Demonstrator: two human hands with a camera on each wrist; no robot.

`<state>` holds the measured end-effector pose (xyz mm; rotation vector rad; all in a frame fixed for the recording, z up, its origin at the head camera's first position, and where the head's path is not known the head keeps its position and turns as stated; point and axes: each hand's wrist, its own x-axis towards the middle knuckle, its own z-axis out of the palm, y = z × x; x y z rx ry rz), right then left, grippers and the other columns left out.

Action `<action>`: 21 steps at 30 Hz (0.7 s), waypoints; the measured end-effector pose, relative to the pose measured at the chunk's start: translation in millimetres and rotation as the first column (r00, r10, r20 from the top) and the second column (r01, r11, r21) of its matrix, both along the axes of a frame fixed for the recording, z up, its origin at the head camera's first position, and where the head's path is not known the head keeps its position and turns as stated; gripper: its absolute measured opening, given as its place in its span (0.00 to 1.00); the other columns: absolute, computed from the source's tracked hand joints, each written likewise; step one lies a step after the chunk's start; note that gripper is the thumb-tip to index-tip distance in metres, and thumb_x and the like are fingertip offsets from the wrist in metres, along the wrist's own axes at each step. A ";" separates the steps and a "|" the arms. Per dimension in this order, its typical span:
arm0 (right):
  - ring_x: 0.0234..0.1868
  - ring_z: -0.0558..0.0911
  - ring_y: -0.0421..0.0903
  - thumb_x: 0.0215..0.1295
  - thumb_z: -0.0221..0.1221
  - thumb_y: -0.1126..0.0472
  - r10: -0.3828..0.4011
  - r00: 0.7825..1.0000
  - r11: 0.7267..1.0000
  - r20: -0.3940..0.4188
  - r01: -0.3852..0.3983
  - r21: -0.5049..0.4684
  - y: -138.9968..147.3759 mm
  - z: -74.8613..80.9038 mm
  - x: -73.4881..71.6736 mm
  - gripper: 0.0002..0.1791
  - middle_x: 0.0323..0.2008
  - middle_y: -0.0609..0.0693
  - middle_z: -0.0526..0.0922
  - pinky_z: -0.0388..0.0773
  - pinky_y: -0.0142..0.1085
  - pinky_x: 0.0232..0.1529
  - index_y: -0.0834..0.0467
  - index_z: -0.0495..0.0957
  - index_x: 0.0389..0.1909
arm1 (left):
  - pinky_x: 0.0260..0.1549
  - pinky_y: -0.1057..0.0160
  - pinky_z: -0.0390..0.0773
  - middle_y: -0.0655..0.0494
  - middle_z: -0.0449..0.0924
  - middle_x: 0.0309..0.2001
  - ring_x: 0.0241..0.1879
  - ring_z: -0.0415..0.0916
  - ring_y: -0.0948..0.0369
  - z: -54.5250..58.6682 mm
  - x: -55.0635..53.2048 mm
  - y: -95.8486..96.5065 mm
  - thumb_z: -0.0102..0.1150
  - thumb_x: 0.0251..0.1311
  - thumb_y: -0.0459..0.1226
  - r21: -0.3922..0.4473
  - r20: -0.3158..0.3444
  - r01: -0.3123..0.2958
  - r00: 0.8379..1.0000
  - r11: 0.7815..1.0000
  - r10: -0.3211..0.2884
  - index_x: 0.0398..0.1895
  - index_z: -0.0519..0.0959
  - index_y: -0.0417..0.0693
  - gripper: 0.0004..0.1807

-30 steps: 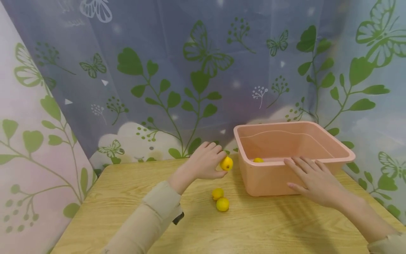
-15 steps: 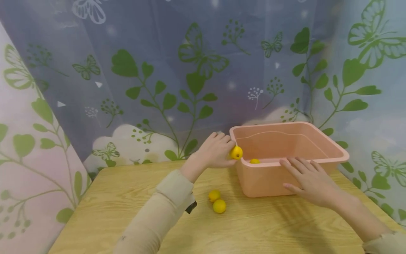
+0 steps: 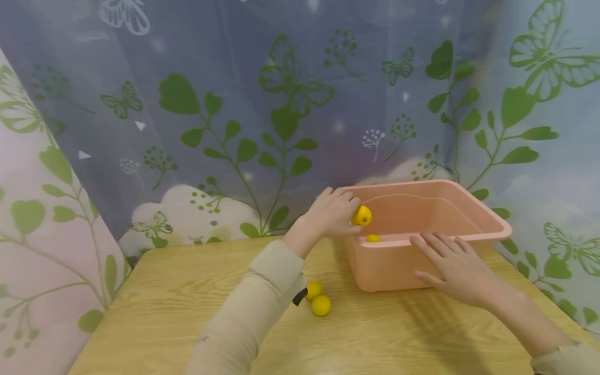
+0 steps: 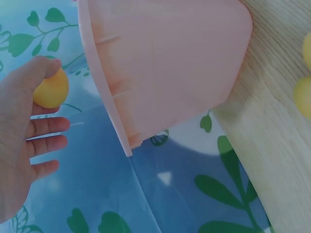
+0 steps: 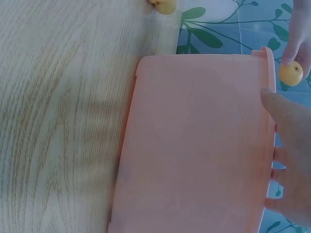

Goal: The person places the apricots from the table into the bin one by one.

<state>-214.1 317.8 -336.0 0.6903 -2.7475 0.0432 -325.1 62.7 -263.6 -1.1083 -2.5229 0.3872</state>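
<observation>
Wooden table (image 3: 169, 291): left hand (image 3: 330, 213), pinching yellow fruit (image 3: 364, 215), moved over tub (image 3: 386, 268); right hand (image 3: 461, 273) still spread at rim (image 3: 394, 243).

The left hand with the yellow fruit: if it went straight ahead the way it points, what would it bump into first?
Probably the far inner wall of the pink tub; if the left hand is above rim level, perhaps the patterned curtain behind instead. Its height is hard to judge.

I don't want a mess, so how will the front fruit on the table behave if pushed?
The front fruit would probably roll, being nearly round on a flat table. It may feel slippery, its skin looking smooth. Pushed away, it could bump the nearby back fruit.
</observation>
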 end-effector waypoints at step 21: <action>0.65 0.56 0.64 0.65 0.51 0.42 -0.018 1.000 1.000 -0.020 0.019 0.006 -0.1 -2.6 0.5 0.38 0.66 0.64 0.58 0.50 0.61 0.59 0.59 0.56 0.69 | 0.59 0.58 0.57 0.58 0.70 0.55 0.60 0.61 0.57 -3.4 -1.5 25.7 0.40 0.61 0.63 -0.031 0.031 -0.042 0.999 0.999 0.043 0.58 0.69 0.53 0.31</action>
